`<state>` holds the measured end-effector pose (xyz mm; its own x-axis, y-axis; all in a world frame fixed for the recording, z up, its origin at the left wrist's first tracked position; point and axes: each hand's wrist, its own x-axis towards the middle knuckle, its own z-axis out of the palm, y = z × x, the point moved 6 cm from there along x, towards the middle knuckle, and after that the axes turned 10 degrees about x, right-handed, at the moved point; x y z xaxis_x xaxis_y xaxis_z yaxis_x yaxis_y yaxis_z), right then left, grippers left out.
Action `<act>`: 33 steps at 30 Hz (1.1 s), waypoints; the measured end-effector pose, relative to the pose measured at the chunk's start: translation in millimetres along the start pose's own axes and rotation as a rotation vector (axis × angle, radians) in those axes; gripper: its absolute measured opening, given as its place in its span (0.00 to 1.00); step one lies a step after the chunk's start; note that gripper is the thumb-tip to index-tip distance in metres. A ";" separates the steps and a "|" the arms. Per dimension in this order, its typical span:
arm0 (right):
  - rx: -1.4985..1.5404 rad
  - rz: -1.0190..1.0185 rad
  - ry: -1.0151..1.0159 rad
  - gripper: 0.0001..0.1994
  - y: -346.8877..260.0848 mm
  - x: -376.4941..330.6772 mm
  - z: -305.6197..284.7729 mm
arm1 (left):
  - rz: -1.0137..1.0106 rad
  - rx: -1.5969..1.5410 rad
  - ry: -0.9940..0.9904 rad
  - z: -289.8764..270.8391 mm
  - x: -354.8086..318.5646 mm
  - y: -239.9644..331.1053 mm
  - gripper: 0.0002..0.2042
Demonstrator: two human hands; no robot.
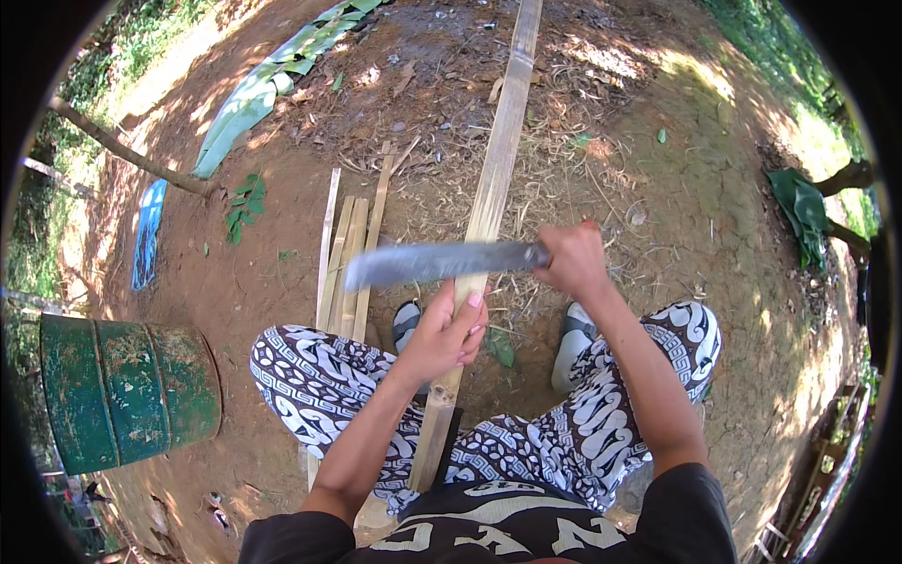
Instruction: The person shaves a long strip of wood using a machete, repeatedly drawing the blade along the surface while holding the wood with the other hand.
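A long bamboo strip [498, 155] runs from my lap away to the far edge of the view, its surface pale and scraped near the middle. My left hand [449, 331] is wrapped round it between my knees. In my right hand [574, 261] is the handle of a machete [427, 264], its broad grey blade pointing left. The blade lies across the strip just beyond my left hand, slightly smeared by motion; whether it touches the bamboo I cannot tell.
Several narrow bamboo slats [352, 254] lie beside my left knee. A rusty green drum [132, 390] stands at the left, with blue strands [148, 235] beyond it. A long banana leaf [244, 111] is at the far left. Pale shavings [583, 179] litter the dirt ahead.
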<state>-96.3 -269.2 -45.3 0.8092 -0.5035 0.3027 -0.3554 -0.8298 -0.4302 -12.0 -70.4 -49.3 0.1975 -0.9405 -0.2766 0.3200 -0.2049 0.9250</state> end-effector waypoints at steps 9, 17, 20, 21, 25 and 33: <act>0.352 0.612 0.270 0.12 99.9 2.6 -46.1 | -0.010 -0.078 0.055 -20.9 6.9 0.2 0.15; 0.341 0.251 0.036 0.07 4.7 -3.6 -23.6 | -0.050 -0.065 0.041 -16.2 7.2 12.0 0.20; 0.177 0.088 -0.052 0.06 -9.9 -7.7 -16.9 | -0.071 -0.001 0.039 -14.6 6.8 8.9 0.19; 0.156 0.032 -0.054 0.06 -14.0 -8.2 -12.1 | -0.076 0.023 0.041 -15.1 6.3 8.0 0.19; 0.114 -0.029 -0.098 0.08 -19.4 -14.7 3.3 | -0.124 0.061 0.066 -15.5 1.8 2.2 0.17; 0.112 -0.024 -0.156 0.11 -9.6 -15.8 24.4 | -0.118 0.115 0.012 -15.0 -0.3 -11.3 0.15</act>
<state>-94.3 -247.4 -66.7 0.8827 -0.4330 0.1824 -0.2877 -0.8050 -0.5188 -1.7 -63.7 -63.5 0.1763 -0.9049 -0.3874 0.2339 -0.3437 0.9095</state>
